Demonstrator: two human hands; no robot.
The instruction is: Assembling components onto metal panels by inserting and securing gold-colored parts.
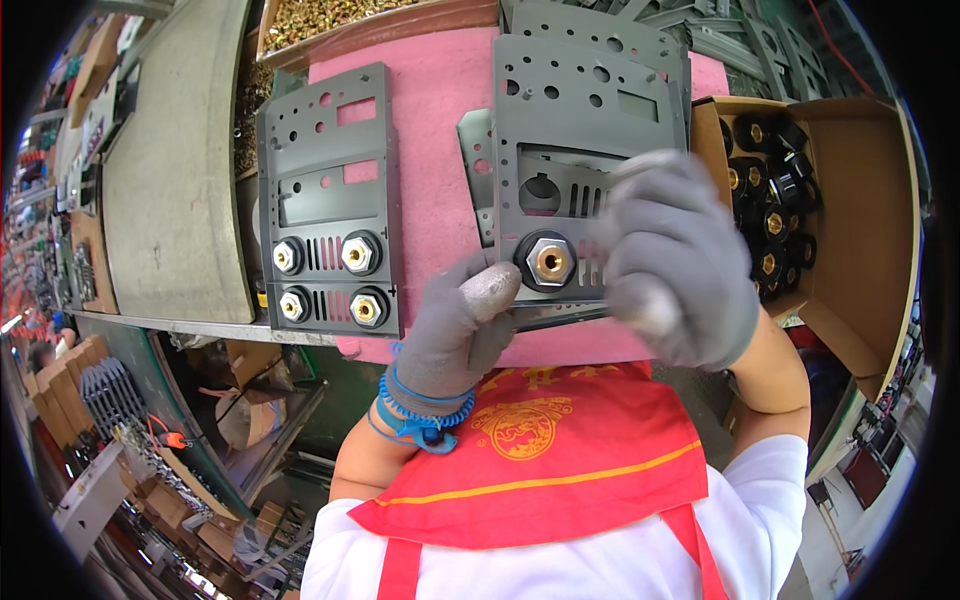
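My left hand (pixel 455 320), in a grey glove, grips the lower left corner of a grey metal panel (pixel 570 130). Its thumb rests beside a brass-centred socket (pixel 549 262) with a hex nut and black collar, seated in the panel. Over the panel's right side is my gloved right hand (pixel 680 260), blurred by motion, fingers curled in; whatever it holds is hidden. A second grey panel (pixel 330 220) lies to the left, carrying several such sockets (pixel 361 253) along its near end.
A cardboard box (pixel 860 220) of black and brass sockets (pixel 775 222) stands at the right. Pink sheeting (pixel 430 150) covers the bench. Behind is a tray of small brass parts (pixel 330 18); more grey metal parts (pixel 740 50) are piled at the far right. A board (pixel 185 170) lies left.
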